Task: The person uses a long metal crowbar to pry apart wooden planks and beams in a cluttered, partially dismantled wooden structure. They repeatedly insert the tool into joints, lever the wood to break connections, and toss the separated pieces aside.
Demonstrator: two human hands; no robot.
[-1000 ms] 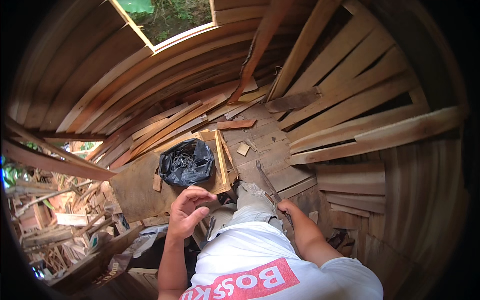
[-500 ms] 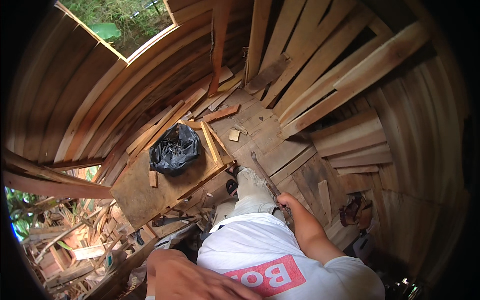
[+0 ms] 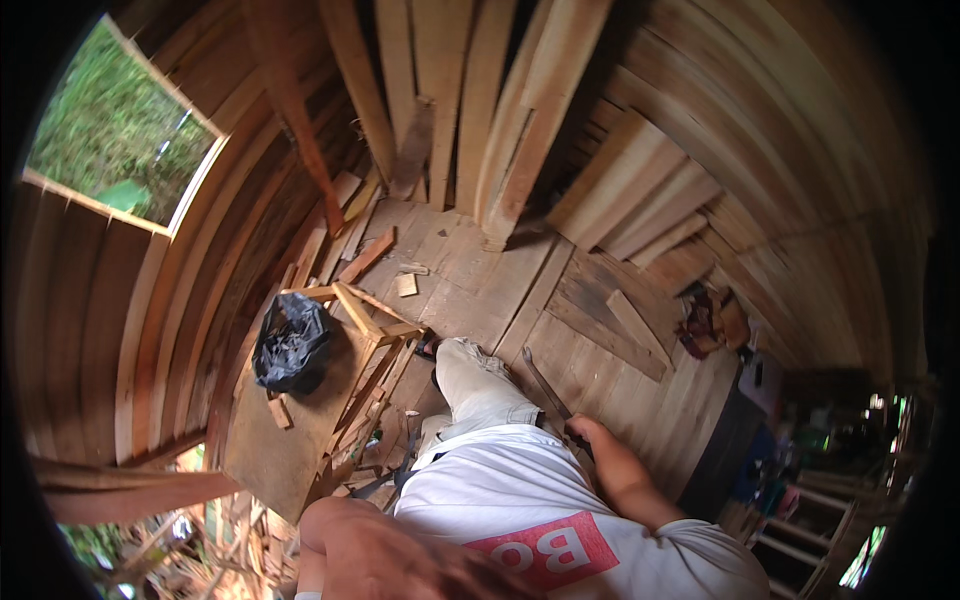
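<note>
My right hand [image 3: 582, 428] is closed around the near end of a dark metal crowbar [image 3: 543, 378]. The bar slants away from my right hip, its curved far end over the plank floor beside my trouser leg. My left arm is bent across the front of my white shirt [image 3: 470, 485]. Dark and smeared at the lower edge, my left hand [image 3: 445, 570] is close to the camera, and its fingers cannot be made out. Nothing shows in it.
A black plastic bag [image 3: 293, 345] rests on a wooden bench [image 3: 265, 450] at left, beside a wooden frame [image 3: 358, 312]. Boards [image 3: 520, 150] lean against the far wall. Loose wood pieces [image 3: 640, 325] and reddish-brown footwear [image 3: 708, 325] lie on the right. A window opening [image 3: 120, 130] shows greenery.
My view has turned right, so bench and bag have shifted left and more of the right side shows. My right hand still grips the crowbar; my left arm stays bent.
</note>
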